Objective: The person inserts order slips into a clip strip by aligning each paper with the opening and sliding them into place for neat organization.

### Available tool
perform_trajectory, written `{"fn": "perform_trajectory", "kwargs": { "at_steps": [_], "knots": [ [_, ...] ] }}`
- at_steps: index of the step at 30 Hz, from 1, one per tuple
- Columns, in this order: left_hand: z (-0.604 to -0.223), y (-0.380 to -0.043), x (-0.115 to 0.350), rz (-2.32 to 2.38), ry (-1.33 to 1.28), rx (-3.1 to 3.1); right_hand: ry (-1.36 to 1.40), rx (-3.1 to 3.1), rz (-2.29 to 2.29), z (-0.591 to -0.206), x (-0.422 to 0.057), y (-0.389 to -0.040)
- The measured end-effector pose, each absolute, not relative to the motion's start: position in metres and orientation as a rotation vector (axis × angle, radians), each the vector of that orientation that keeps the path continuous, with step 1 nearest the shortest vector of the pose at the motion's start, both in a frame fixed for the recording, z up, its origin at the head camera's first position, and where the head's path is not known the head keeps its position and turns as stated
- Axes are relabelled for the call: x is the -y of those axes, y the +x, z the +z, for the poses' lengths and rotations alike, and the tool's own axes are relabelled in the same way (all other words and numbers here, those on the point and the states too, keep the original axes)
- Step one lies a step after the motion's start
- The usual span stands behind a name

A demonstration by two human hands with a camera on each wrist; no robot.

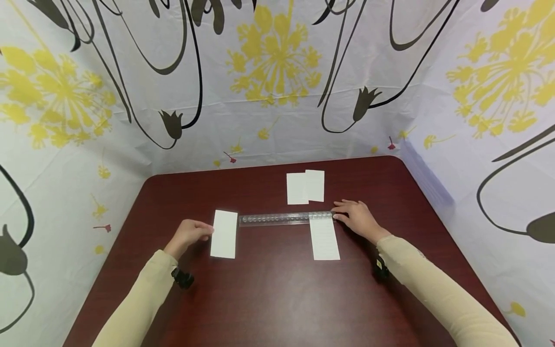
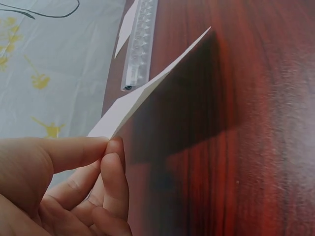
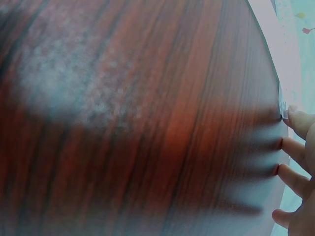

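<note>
My left hand (image 1: 191, 236) pinches the left edge of a blank white card (image 1: 224, 234) between thumb and fingers. In the left wrist view this card (image 2: 133, 105) is tilted up from the table and casts a shadow. A clear ruler (image 1: 277, 219) lies crosswise just right of it. The ruler's right end overlaps the top of a faintly lined white card (image 1: 326, 238). At that end rests my right hand (image 1: 357, 219), its fingers spread. Fingertips (image 3: 283, 143) touch down on the table in the right wrist view, with the topmost digit against the clear end.
Two more white cards (image 1: 297, 189) overlap each other behind the ruler. Everything lies on a dark red wood-grain table (image 1: 269, 299) with rounded far corners. A patterned curtain (image 1: 277, 130) hangs along its back and sides.
</note>
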State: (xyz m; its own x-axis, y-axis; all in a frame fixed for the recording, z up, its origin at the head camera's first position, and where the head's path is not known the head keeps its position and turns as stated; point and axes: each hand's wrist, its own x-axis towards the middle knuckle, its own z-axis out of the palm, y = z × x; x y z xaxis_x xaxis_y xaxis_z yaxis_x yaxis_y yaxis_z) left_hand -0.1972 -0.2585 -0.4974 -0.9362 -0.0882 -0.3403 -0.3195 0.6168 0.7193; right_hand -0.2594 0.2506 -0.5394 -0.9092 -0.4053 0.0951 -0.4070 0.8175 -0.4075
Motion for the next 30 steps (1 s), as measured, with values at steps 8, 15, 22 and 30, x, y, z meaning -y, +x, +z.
{"fn": "perform_trajectory", "kwargs": {
  "at_steps": [8, 15, 22, 30],
  "knots": [
    [-0.499, -0.188, 0.258, 1.232, -0.331, -2.562, 0.671, 2.982, 0.653, -0.539, -0.251, -0.26],
    [-0.501, -0.184, 0.256, 1.242, -0.317, -2.567, 0.673, 2.981, 0.656, -0.539, -0.251, -0.259],
    [-0.504, -0.185, 0.256, 1.252, -0.315, -2.563, 0.663, 2.989, 0.638, -0.539, -0.25, -0.259],
    [-0.506, -0.185, 0.253, 1.296, -0.302, -2.554, 0.67, 2.993, 0.63, -0.54, -0.25, -0.26]
  ]
}}
